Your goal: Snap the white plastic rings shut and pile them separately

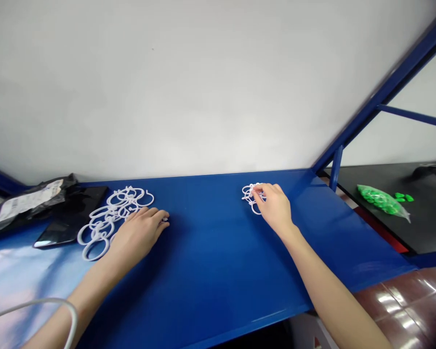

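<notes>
A spread of several white plastic rings (109, 213) lies on the left of the blue table (210, 252). My left hand (140, 232) rests palm down beside them, fingers stretched out and close together, its fingertips at a small white piece. A smaller cluster of white rings (250, 196) lies further right near the back wall. My right hand (272, 206) is curled over that cluster, with thumb and fingers pinched on the rings.
A dark phone (70, 218) and a black bag with a white label (29, 201) lie at the far left. A white cable (47, 305) loops at the lower left. Right of the blue frame post (336, 167), a black table carries a bag of green pieces (381, 199).
</notes>
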`<action>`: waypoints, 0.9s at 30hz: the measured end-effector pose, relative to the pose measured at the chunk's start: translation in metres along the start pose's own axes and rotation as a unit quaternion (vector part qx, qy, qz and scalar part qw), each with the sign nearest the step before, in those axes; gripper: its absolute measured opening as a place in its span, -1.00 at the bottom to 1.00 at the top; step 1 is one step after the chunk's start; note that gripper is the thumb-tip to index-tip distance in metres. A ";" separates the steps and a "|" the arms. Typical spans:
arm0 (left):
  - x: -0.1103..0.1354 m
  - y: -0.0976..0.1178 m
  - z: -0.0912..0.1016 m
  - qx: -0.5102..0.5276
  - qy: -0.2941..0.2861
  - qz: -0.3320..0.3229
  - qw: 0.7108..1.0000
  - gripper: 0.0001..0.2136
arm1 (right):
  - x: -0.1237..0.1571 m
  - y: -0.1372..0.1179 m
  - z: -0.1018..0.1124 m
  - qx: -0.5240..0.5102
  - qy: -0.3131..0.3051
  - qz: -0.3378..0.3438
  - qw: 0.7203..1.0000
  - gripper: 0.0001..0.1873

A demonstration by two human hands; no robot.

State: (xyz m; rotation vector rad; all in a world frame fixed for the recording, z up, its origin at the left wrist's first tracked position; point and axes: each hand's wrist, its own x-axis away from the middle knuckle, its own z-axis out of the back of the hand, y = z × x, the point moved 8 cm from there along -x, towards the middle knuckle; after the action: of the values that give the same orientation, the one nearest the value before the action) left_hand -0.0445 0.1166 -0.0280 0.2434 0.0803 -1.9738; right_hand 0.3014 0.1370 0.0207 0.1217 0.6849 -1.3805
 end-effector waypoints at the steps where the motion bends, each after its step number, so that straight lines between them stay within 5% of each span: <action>1: 0.000 0.003 -0.001 0.004 0.002 -0.006 1.000 -0.69 | -0.002 0.007 -0.002 0.024 -0.016 -0.013 1.000 -0.85; 9: -0.002 0.020 0.006 0.063 0.023 -0.004 0.998 -0.65 | 0.005 0.002 -0.021 0.076 -0.109 -0.021 0.991 -0.85; 16: -0.001 0.027 0.002 0.146 0.026 0.009 0.989 -0.60 | 0.002 0.007 -0.013 0.084 -0.057 -0.054 0.993 -0.54; 22: -0.001 0.029 -0.001 0.169 0.020 -0.011 0.985 -0.63 | 0.009 0.012 -0.051 0.079 -0.211 -0.006 0.974 -0.20; 27: -0.002 0.027 0.004 0.189 0.033 -0.004 0.981 -0.66 | 0.017 0.007 -0.052 0.114 -0.249 -0.034 0.961 -0.11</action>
State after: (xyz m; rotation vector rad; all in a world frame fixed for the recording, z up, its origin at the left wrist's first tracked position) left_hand -0.0201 0.1066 -0.0224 0.5551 -0.2544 -1.9777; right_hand 0.2891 0.1480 -0.0318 -0.0694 0.1103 -1.4764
